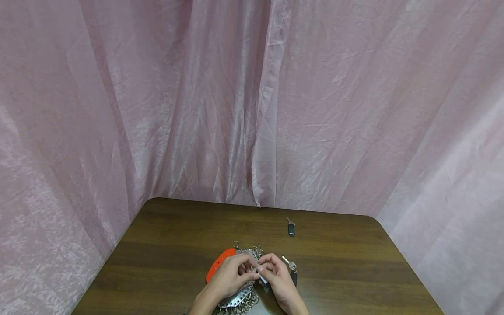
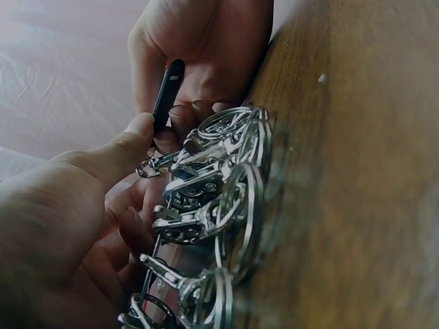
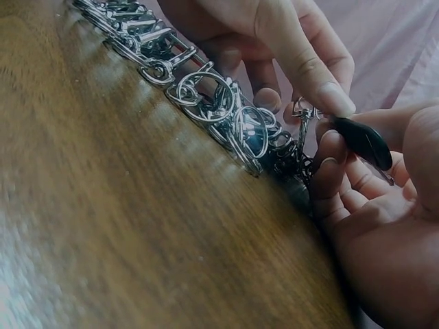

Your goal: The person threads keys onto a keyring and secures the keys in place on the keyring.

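Note:
My left hand (image 1: 230,275) pinches a small metal clasp (image 3: 304,110) between thumb and fingers, right at one end of a black key fob (image 3: 363,142). From the other side my right hand (image 1: 277,280) holds that fob in its fingers. Beneath the left hand lies a silver plate (image 1: 236,301) with holes along its edge. Many metal clasps with split rings (image 2: 243,205) hang around that edge, close along the tabletop. An orange piece (image 1: 220,264) shows beside the plate, partly covered by the left hand. The fingertips hide where clasp and fob meet.
Just right of my right hand lies a key (image 1: 290,265) with a dark fob (image 1: 294,278). Farther back on the brown wooden table (image 1: 354,262) is another key with a black fob (image 1: 291,230). Pink curtains (image 1: 220,109) hang behind the table and at both sides.

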{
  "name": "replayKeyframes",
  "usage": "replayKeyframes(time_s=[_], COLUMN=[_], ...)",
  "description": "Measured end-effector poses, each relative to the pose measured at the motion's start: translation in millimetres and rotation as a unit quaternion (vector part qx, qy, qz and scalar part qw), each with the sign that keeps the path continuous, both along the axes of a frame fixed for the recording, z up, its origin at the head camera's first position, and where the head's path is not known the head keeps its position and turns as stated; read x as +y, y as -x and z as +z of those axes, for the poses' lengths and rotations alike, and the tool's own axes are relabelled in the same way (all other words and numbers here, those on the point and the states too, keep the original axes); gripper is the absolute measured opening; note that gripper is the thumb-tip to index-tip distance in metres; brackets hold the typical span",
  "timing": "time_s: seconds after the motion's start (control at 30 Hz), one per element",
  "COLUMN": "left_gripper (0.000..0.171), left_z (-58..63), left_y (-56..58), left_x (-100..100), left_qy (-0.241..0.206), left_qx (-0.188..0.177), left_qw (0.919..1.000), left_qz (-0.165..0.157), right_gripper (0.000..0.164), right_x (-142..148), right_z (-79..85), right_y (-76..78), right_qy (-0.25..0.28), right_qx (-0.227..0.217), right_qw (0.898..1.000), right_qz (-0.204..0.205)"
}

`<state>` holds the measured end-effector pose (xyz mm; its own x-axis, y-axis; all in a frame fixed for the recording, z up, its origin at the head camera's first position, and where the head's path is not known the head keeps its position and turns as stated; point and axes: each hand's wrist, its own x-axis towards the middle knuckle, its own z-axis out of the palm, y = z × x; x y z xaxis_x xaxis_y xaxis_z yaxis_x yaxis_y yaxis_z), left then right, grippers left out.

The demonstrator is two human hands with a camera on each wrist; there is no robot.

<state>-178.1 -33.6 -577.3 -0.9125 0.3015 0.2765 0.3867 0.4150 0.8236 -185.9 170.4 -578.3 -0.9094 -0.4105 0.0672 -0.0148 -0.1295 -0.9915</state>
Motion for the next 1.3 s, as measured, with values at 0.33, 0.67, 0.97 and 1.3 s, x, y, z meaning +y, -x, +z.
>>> replayKeyframes(time_s=[0.33, 0.67, 0.97, 1.3], left_gripper=[0.018, 0.022, 0.02, 0.02], left_z=[3.5, 3.2, 3.3, 3.9], left_y=[-1.6, -1.7, -1.4, -2.3], left_x=[0.0, 0.1, -0.8, -1.0], left_qy=[0.015, -0.006, -0.011, -0.001], left_qx=[0.0, -0.018, -0.006, -0.002], left_qw=[0.9999, 0.9998, 0.9999, 0.9999], left_qz=[0.0, -0.005, -0.008, -0.014], right_gripper=[0.035, 0.035, 0.036, 0.034], right_x=[-1.2, -0.4, -1.7, -0.4], right_z=[-1.3, 0.1, 3.0, -1.5], right_y=[0.7, -1.5, -2.4, -0.8], right_qy=[-0.027, -0.005, -0.008, -0.007], right_qx=[-0.016, -0.002, -0.008, 0.004], right_qw=[0.999, 1.0, 1.0, 1.0], right_qz=[-0.002, -0.006, -0.012, 0.008])
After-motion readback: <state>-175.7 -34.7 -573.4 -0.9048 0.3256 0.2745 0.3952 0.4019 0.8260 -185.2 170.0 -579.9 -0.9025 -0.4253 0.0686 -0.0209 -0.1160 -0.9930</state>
